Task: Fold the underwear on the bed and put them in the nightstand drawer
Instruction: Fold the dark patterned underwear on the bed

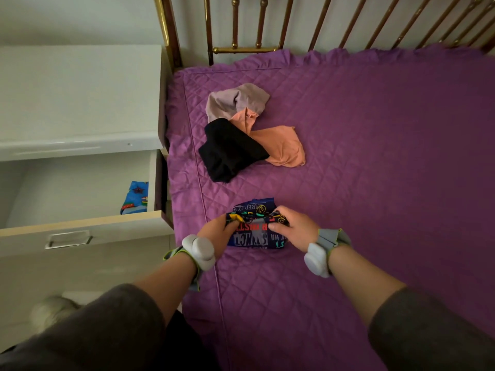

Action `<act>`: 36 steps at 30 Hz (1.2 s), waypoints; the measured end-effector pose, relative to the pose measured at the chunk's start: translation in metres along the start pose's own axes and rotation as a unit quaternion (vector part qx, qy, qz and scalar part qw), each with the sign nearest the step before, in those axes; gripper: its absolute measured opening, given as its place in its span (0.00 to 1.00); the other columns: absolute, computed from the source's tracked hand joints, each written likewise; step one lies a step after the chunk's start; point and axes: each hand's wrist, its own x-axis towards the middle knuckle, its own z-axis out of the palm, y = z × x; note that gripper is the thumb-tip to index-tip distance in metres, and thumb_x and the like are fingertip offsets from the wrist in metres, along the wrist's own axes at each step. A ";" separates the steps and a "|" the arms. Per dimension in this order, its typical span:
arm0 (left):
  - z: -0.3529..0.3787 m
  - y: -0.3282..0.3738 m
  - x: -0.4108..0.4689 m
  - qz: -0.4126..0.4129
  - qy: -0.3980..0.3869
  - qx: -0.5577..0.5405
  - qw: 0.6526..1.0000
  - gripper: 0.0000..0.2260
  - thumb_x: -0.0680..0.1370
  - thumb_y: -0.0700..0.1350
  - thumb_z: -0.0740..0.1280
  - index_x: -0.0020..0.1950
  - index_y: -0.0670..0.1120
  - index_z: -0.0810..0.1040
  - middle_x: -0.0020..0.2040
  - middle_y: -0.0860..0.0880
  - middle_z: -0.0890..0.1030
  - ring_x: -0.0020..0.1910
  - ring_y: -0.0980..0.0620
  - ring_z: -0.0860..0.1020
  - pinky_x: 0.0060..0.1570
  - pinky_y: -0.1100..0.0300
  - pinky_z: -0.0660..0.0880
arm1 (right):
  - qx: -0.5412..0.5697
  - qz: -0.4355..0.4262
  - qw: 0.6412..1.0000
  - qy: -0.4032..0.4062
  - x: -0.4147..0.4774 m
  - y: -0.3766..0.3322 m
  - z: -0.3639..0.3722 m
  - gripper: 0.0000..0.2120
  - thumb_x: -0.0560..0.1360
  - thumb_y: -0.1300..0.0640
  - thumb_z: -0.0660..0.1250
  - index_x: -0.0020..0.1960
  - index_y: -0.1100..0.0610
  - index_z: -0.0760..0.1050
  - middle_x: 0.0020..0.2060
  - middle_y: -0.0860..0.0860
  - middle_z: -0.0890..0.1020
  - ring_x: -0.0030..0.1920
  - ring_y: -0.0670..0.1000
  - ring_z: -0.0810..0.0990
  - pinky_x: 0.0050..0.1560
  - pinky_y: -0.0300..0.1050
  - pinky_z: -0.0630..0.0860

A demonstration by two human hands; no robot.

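Left hand [214,231], right hand [292,227] each pinching printed navy underwear [254,228] on bed [375,156]: fold in progress. Next: finish fold, carry to open drawer [80,228].

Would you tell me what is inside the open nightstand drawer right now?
A blue patterned garment lies against the drawer wall nearest the bed. The nightstand top covers the drawer's back, so anything there cannot be seen.
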 end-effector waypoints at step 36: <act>0.003 0.012 0.028 -0.101 -0.020 0.119 0.987 0.21 0.82 0.56 0.51 0.64 0.45 0.72 0.61 0.41 0.78 0.60 0.40 0.75 0.60 0.47 0.72 | -0.210 0.068 0.975 -0.029 0.035 -0.012 0.000 0.25 0.78 0.42 0.56 0.42 0.63 0.77 0.49 0.56 0.73 0.54 0.57 0.73 0.53 0.51 0.72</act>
